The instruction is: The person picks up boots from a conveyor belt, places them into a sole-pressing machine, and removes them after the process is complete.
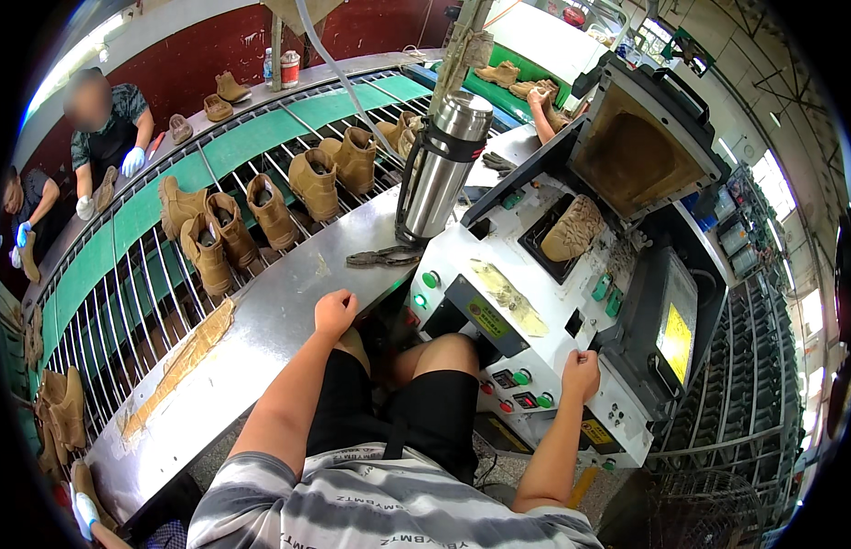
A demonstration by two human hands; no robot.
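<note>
Near the table's [261, 316] edge, the left hand [335, 314], like the right hand [581, 375] by the machine [572, 297], is clenched, seemingly empty; one boot [573, 229] is loaded, other boots [314, 186] apparently left.

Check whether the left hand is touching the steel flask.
Apart. The head view shows the left hand clear of the steel flask, with metal tabletop visible between them.
</note>
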